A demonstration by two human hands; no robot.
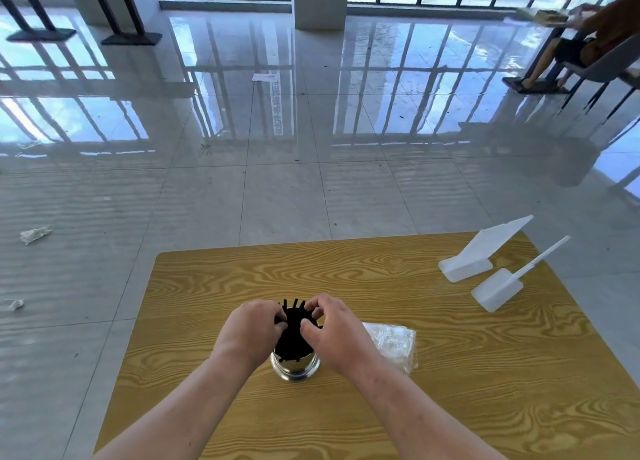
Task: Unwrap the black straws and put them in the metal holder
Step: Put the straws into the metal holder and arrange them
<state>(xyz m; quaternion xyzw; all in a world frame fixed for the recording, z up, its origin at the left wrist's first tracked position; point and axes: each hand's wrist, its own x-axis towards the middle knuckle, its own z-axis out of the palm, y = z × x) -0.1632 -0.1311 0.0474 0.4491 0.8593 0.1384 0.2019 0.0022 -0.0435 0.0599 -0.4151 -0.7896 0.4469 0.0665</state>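
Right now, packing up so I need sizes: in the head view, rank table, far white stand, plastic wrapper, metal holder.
1. table
2. far white stand
3. plastic wrapper and metal holder: unsure, each partly hidden.

Standing near, I see a person whose arms are uncovered as far as they show. The left forearm is bare from the lower edge of view up to the wrist, smooth along its top. The right forearm is bare as well, with fine hair and a few faint mottled marks near the wrist. The left hand and the right hand are bare too, both broad across the back, with rounded knuckles. The nails are too small to make out.
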